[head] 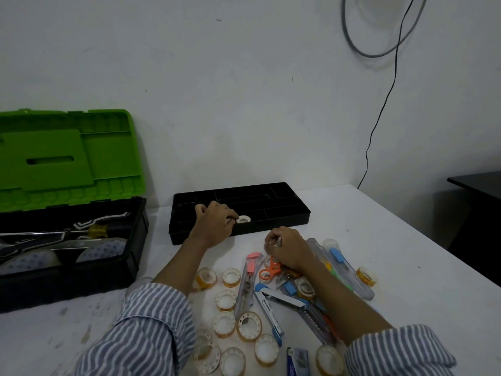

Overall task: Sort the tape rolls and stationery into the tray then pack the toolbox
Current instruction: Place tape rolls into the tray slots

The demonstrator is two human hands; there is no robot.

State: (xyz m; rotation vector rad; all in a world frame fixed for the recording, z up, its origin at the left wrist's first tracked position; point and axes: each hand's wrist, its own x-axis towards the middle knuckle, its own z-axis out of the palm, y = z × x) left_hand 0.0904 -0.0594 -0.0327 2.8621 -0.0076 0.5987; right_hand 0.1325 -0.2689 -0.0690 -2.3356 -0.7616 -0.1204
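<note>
A black divided tray [284, 210] lies on the white table by the wall. My left hand [214, 223] rests over its front left part, fingers pinching a small tape roll [243, 219] that sits in a front compartment. My right hand [284, 248] hovers just in front of the tray, curled around a small clear roll. Several clear tape rolls [249, 326] lie scattered near me. Among them are orange scissors [268, 271], a stapler [271, 308], and cutters [250, 278]. The toolbox [67, 256] stands open at left with its green lid [65, 156] up.
Inside the toolbox lie a screwdriver and large wrapped rolls [103, 249]. A clear pencil case [341, 267] and a yellow-printed tape roll [366, 275] lie at right. A staple box [297, 360] sits near the front edge. A dark desk [477, 185] stands beyond the table's right edge.
</note>
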